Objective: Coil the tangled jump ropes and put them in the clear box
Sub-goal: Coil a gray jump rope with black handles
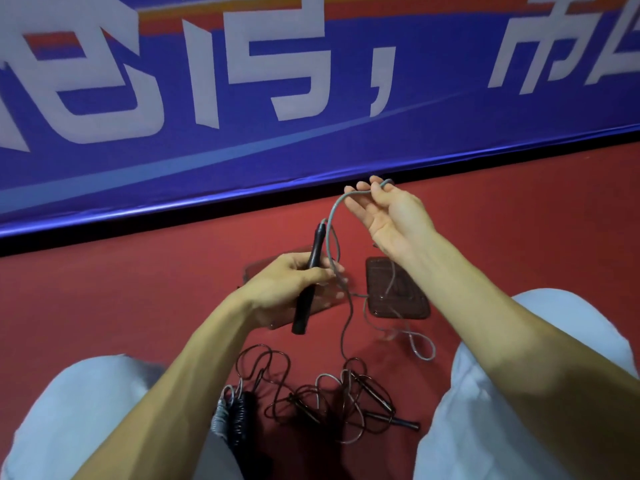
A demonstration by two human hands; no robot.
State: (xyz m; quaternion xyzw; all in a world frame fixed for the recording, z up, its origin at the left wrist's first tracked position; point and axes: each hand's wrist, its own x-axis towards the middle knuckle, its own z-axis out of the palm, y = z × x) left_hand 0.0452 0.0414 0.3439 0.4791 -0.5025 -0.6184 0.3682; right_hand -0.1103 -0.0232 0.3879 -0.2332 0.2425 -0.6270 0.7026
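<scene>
Bare red floor [121, 306] left of the clear box [327, 301] is passable; the banner wall [311, 150] closes the far side, tangled ropes [329, 403] and knees [86, 410] the near.

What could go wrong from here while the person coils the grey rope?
1. The grey rope seems to run down into the tangled pile on the floor; pulling it may tighten knots or drag the pile along.
2. The right hand holds the rope only at its fingertips, so the loop may slip.
</scene>
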